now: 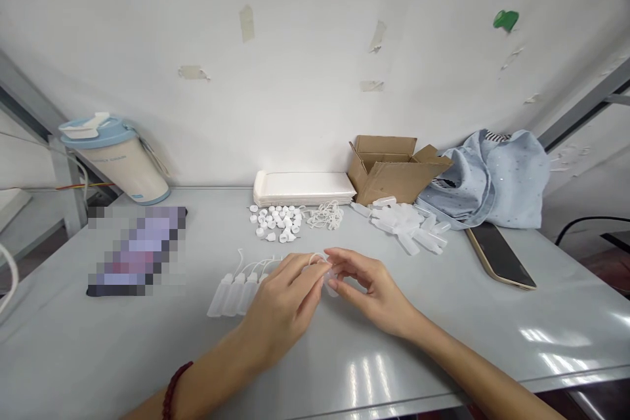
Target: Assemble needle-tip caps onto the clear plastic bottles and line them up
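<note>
In front of me, my left hand [288,298] and my right hand [377,289] meet over a small translucent plastic bottle [333,287] with a thin white cord [319,256] looped at its top. The left fingers are pressed together around the bottle, hiding most of it. My right thumb and fingertips curl in at its other side, closed on the cord end and bottle top as far as I can see. Left of my hands lies a row of several similar bottles [235,294] with caps and cords, partly covered by my left hand.
Behind my hands are loose white caps [280,216], a bundle of white cords [327,215] and a stack of white padded envelopes [305,187]. Uncapped bottles [406,223] are piled before a cardboard box [394,174]. A phone [497,256], blue bag [512,177], blurred-out device [138,249] and tumbler [121,161] flank them.
</note>
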Motion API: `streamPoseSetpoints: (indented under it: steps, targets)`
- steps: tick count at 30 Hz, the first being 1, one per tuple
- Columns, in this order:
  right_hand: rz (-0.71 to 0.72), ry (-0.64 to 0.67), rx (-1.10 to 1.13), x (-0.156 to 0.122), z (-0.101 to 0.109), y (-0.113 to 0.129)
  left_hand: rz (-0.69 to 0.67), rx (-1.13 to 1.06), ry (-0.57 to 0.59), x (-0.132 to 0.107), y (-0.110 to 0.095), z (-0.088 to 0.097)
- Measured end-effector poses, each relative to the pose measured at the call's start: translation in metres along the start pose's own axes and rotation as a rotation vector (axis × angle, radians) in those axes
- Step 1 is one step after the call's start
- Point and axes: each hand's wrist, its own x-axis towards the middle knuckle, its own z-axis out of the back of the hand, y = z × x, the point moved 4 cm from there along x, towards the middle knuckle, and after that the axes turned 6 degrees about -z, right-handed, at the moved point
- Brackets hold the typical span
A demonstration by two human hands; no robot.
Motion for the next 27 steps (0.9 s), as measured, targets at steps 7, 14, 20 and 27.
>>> streamPoseSetpoints:
  steps: [7,14,20,27]
  targets:
    - [-0.149,-0.012,0.185,0.0,-0.003,-0.005,0.047,-0.037,-0.043,0.003,0.002,0.003]
    - [-0.267,0.08,0.53,0.005,-0.011,-0.01,0.15,0.026,-0.122,0.001,0.004,0.007]
    - [-0.335,0.12,0.733,0.008,-0.009,-0.012,0.068,0.091,-0.025,0.002,0.0,0.005]
    - [-0.363,0.186,0.791,0.006,-0.007,-0.011,0.01,0.082,0.051,0.002,-0.001,0.0]
